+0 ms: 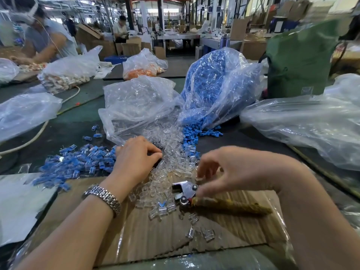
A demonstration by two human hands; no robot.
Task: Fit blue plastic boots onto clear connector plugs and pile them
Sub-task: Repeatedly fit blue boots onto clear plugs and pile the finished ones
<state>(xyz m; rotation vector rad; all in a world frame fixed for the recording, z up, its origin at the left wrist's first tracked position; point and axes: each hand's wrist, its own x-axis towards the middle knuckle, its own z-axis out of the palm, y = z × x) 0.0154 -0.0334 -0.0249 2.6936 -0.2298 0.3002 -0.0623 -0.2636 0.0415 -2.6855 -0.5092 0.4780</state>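
Clear connector plugs (167, 172) lie spilled in a loose heap at the centre of the frame, running down from an open clear bag (136, 102) onto a flattened cardboard sheet (224, 236) on the desk (74, 121). Blue boots (191, 134) spill from a second bag (216, 82) just right of them. Finished blue-booted plugs (78, 162) are piled at centre left. The left hand (134, 158) rests on the clear heap, fingers curled into it; whether it holds a plug I cannot tell. The right hand (229, 168) hovers above a metal hand tool (187, 191), fingers loosely bent, holding nothing visible.

One head-worn wide view, looking forward and down

It sits close above the desk (78, 121), both forearms reaching in from the bottom edge; the workshop hall stretches away behind, curved by the lens.
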